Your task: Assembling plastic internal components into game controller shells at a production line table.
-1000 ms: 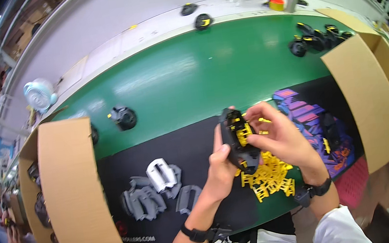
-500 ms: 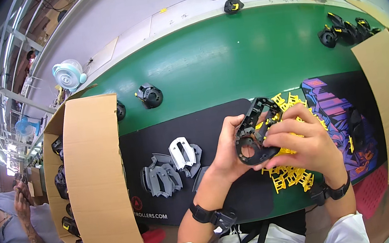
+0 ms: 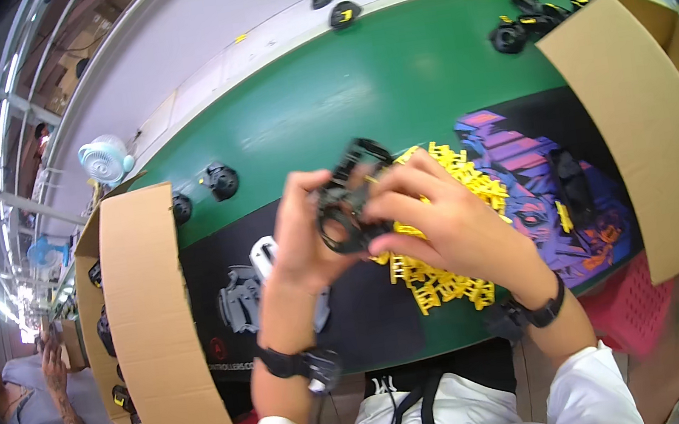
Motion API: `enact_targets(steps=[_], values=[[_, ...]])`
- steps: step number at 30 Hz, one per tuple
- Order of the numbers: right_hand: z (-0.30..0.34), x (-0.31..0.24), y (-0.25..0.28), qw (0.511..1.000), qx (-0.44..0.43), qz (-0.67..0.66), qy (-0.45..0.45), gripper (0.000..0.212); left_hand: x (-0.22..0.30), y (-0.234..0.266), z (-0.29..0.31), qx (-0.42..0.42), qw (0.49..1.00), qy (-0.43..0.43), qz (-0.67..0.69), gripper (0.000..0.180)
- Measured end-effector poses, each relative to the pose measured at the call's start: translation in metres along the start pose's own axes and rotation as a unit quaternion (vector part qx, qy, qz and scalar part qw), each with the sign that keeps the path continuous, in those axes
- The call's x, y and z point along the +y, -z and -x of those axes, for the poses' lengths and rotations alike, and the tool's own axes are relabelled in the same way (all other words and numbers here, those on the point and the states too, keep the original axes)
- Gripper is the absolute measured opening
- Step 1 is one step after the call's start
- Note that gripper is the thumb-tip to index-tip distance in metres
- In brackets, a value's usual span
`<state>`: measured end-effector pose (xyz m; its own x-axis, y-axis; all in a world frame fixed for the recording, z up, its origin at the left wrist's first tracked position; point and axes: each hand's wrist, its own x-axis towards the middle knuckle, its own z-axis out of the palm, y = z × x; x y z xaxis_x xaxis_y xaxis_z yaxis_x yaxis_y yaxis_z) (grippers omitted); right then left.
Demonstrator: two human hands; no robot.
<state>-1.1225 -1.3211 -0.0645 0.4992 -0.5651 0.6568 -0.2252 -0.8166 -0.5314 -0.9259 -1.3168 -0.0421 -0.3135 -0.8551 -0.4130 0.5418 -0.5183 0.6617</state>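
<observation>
Above the mat I hold a black plastic housing point(image 3: 349, 155), an open frame with a round ring at its lower end, slightly blurred. My left hand point(image 3: 295, 235) is closed around its left side. The fingers of my right hand point(image 3: 452, 219) are bent and pressed against its right side; whether a small piece sits under the fingertips is hidden. Beneath and beside my right hand spreads a pile of yellow plastic clips point(image 3: 452, 283). Grey curved shells point(image 3: 238, 301) and a white shell point(image 3: 262, 258) lie left of my left forearm, which partly covers them.
Cardboard boxes stand at left point(image 3: 152, 322) and right point(image 3: 639, 138); the left holds black parts. Black assemblies lie at mid-left point(image 3: 221, 181) and far right point(image 3: 510, 38). A black piece point(image 3: 574, 185) rests on the patterned mat point(image 3: 515, 180). A co-worker point(image 3: 44, 379) sits at left.
The view has shifted, so table items appear further left. Both hands still hold the black housing, which has tilted slightly and blurred with motion.
</observation>
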Motion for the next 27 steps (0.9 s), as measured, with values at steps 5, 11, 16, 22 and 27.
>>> enact_targets(steps=[5, 11, 16, 22, 27], values=[[0.001, 0.030, 0.034, 0.957, 0.181, 0.098, -0.202, 0.028, 0.064, 0.022, -0.073, 0.174, 0.773, -0.153, -0.591, 0.073], [0.024, 0.053, 0.041, 0.928, 0.032, 0.246, -0.278, 0.021, 0.106, 0.075, -0.190, 0.289, 0.488, -0.105, -0.817, 0.091], [0.032, 0.072, 0.025, 0.901, -0.054, 0.269, -0.336, 0.027, 0.104, 0.061, -0.218, 0.263, 0.397, 0.062, -0.877, 0.077], [0.033, 0.081, 0.026, 0.915, -0.011, 0.189, -0.356, 0.027, 0.051, -0.041, -0.263, 0.067, 0.417, -0.228, -0.877, 0.063], [0.024, 0.084, 0.033, 0.908, 0.126, -0.010, -0.399, 0.025, -0.011, -0.107, -0.333, -0.136, 0.472, -0.355, -0.795, 0.060]])
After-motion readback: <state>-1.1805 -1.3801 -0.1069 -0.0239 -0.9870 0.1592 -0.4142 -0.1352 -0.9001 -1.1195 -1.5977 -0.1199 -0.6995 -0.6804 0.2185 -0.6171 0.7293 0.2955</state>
